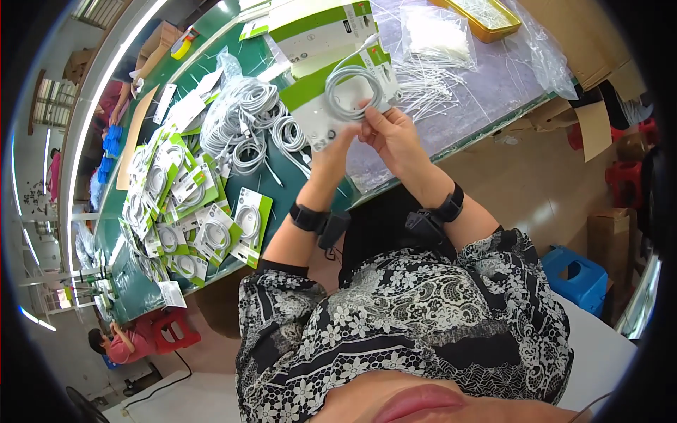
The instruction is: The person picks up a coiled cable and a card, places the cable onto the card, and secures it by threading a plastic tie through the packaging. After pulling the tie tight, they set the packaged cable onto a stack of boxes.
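In front of me at the table's edge, a light grey coiled cable (332, 90) lies against a green-and-white packaging card (305, 113). My right hand (392, 135) pinches the lower right of the coil between thumb and fingers. The card's lower edge is in my left hand (334, 149), its thumb in front and its other fingers mostly hidden behind. One plug end of the cable (369, 41) sticks up past the top of the coil. Just beyond stands a stack of similar green-and-white cards (317, 32).
Loose grey cable coils (243, 106) lie left of my hands, beside a heap of carded cables (169, 187). White cable ties (431, 88) spread on the right, near a clear bag of ties (437, 35) and a yellow tray (493, 33). A blue stool (580, 278) stands at right.
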Available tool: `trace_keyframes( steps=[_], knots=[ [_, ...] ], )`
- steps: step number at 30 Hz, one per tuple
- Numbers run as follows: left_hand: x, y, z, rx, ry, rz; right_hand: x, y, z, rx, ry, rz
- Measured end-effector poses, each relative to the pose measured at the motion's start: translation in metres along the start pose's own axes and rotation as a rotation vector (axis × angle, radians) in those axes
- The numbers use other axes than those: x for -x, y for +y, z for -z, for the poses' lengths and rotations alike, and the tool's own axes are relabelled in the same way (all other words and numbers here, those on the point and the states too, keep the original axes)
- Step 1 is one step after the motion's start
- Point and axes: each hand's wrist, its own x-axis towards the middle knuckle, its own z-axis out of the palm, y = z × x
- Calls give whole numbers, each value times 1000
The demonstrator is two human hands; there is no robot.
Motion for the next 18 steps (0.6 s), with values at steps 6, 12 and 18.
trace_keyframes(
  steps=[6,12,18],
  knots=[
    [5,7,-26,147,314,-82,6,2,5,546,123,314],
    [11,-1,-25,232,322,3,17,-27,-8,1190,435,934],
    [18,-10,-28,404,200,54,15,-47,17,1764,-183,977]
  ],
)
